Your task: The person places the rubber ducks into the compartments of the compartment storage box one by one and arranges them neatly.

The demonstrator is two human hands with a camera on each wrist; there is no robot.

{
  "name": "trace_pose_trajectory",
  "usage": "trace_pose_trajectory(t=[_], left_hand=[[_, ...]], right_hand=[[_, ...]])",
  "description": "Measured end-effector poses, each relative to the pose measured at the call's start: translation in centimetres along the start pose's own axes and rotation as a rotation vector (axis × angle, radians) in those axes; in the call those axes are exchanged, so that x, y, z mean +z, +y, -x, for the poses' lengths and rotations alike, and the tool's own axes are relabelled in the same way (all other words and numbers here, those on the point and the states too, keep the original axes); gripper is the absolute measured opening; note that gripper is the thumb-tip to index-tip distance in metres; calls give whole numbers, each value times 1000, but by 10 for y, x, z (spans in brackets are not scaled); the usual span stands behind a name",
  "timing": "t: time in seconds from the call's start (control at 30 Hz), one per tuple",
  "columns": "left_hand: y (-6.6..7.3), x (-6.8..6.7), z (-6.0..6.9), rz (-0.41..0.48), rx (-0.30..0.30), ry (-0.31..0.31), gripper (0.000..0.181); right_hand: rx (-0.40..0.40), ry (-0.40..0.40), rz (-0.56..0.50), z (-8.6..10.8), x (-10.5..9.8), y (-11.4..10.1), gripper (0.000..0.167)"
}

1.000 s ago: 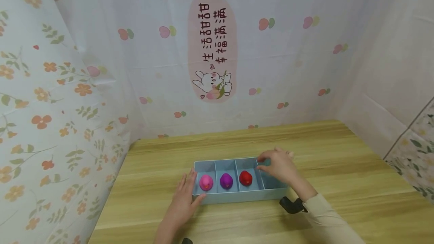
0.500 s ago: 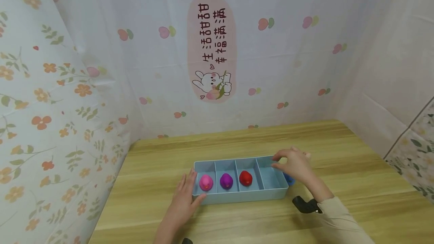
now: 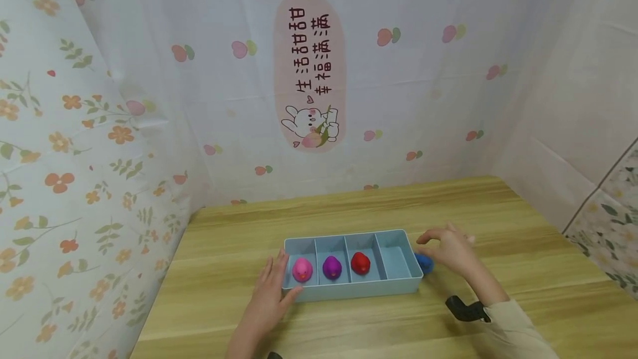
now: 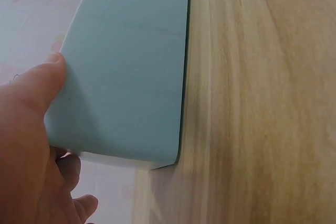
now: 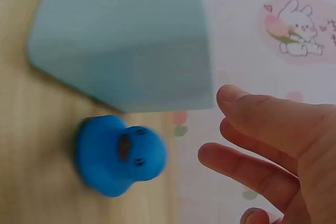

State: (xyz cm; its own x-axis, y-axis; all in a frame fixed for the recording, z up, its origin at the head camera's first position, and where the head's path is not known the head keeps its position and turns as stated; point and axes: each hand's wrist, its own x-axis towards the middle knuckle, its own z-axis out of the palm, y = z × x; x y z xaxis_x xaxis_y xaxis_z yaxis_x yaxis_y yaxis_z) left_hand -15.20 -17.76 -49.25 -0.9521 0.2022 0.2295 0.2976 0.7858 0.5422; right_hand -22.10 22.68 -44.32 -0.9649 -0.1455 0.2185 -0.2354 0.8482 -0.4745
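A light-blue divided box [image 3: 359, 290] lies on the table. From left to right, its compartments hold a pink rubber duck [image 3: 302, 270], a purple duck [image 3: 332, 267] and a red duck [image 3: 360, 263]; nothing is in the rightmost one. My left hand [image 3: 269, 292] rests at the box's left end, thumb against the front corner and fingers along the end wall [image 4: 113, 66]. A blue rubber duck [image 5: 118, 156] sits just outside the right end, partly hidden by the box in the head view. Near it, my right hand [image 3: 448, 248] hovers with thumb and fingers apart, holding nothing.
The wood-grain table [image 3: 349, 326] spreads around the box. A printed white curtain [image 3: 423, 104] hangs behind the table, and a floral one [image 3: 99, 193] stands to its left. A black wrist device [image 3: 467, 309] sits by the right sleeve.
My right hand has moved right, from over the rightmost compartment to beyond the box's end, uncovering the blue duck. The left hand and the ducks in the box stay put.
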Motion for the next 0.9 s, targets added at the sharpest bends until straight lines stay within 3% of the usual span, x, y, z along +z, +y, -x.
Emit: trace_pose_trajectory(t=[0.17, 0.57, 0.9], left_hand=[[-1, 0, 1, -6, -9, -7, 73], [0, 0, 1, -6, -28, -17, 73], [0, 0, 0, 1, -9, -8, 73]], right_hand=[[36, -39, -5, 8, 7, 9, 21], [11, -26, -14, 17, 28, 29, 35], [26, -30, -4, 20, 35, 33, 36]])
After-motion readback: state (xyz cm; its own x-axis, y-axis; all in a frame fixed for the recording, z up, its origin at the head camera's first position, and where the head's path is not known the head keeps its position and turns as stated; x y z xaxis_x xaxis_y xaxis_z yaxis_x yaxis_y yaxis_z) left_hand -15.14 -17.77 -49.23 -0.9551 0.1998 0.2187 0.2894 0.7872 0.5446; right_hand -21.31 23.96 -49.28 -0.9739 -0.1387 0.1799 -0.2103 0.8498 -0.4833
